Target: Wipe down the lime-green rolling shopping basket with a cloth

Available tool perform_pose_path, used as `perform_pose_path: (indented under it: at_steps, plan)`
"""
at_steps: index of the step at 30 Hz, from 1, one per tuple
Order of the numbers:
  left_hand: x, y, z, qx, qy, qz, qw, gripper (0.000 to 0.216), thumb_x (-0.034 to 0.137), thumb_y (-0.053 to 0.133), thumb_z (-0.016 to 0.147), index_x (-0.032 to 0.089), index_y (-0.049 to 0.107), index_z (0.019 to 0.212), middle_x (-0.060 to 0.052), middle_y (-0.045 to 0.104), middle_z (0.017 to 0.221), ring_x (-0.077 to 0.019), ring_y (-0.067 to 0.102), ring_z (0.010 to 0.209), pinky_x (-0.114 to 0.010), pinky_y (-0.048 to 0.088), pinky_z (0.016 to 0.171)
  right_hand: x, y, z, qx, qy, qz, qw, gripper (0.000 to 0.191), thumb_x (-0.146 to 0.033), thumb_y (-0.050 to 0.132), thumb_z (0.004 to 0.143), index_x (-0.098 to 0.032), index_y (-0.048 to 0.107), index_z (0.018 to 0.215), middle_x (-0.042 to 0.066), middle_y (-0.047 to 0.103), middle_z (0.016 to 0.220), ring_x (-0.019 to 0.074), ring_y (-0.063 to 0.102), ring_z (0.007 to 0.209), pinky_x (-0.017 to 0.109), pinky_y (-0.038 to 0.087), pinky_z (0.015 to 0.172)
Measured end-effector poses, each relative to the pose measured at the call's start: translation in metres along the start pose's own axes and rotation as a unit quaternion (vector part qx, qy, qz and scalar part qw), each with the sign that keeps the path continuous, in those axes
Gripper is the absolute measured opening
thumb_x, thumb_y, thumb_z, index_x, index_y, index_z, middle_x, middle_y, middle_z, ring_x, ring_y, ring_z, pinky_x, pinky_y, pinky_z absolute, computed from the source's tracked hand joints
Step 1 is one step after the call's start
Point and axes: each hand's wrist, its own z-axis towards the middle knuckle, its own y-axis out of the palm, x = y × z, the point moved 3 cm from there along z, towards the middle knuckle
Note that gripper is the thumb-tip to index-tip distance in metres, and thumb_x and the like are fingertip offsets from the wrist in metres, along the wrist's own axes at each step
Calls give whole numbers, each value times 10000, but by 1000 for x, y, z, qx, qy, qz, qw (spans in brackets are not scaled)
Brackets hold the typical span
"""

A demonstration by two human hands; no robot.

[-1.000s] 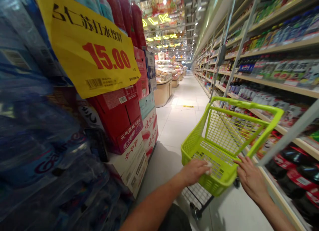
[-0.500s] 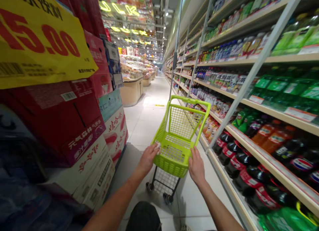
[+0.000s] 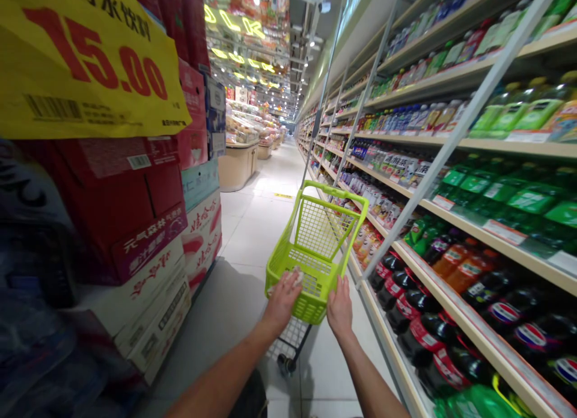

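On my feed I see a yellow price sign (image 3: 94, 63) above a red carton (image 3: 110, 195) on the left, green bottles (image 3: 496, 186) on the shelves (image 3: 536, 266) to the right, and, farther off, yellow neon letters (image 3: 253, 27) above beige counters (image 3: 237, 168).

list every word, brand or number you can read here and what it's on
"15.00" and "水饮料": yellow price sign, its top line cut off
"元气森林": purple strip on the red carton
"娃哈哈": white carton
"LK": nearest neon sign, its start cut off
Too small or blurred: the price sign's fine print, shelf price tags, most bottle labels
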Motion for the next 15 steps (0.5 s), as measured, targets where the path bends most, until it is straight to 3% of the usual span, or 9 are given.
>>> perform_pose_path:
  at_steps: [3,7,10,13,15]
  plan:
    - [12,3,-5,-28,57,-38,997,351,101,377,821,213,545,1109,-32,449,1320,-188,268,1289,-388,305,1040,9,-1,0,-13,-3,-19,1000,531,-217,233,812,-75,273,1322,173,271,1389,280,238,1292,472,333,959]
    - [-9,-15,-1,22,-63,-61,996,429,53,361,780,196,512,1156,-79,433,1327,-190,387,1224,-408,353,1004,15,-12,-6,30,-15,14,999,509,-257,272,818,-158,289,1318,146,324,1362,288,279,1270,506,322,953]
    - [-3,-16,9,61,-128,-130,981,455,20,353,728,166,540,1116,-95,469,1294,-192,421,1197,-415,348,1010,-3,-22,-19,50,-55,29,997,489,-256,298,819,-163,320,1298,143,291,1382,296,212,1296,554,237,990]
    - [30,-10,19,50,-162,-285,944,546,9,375,673,172,480,1183,-75,506,1261,-171,452,1168,-397,340,1020,-34,-28,-35,-5,-164,96,982,483,-264,309,829,-161,314,1301,110,227,1420,239,190,1311,472,228,1037]
    - [53,-10,21,2,-201,-416,887,618,19,371,669,180,379,1265,-71,507,1262,-160,497,1124,-375,390,981,-49,-31,-41,-37,-181,160,970,492,-275,301,837,-163,285,1316,97,229,1422,205,210,1308,409,254,1042]
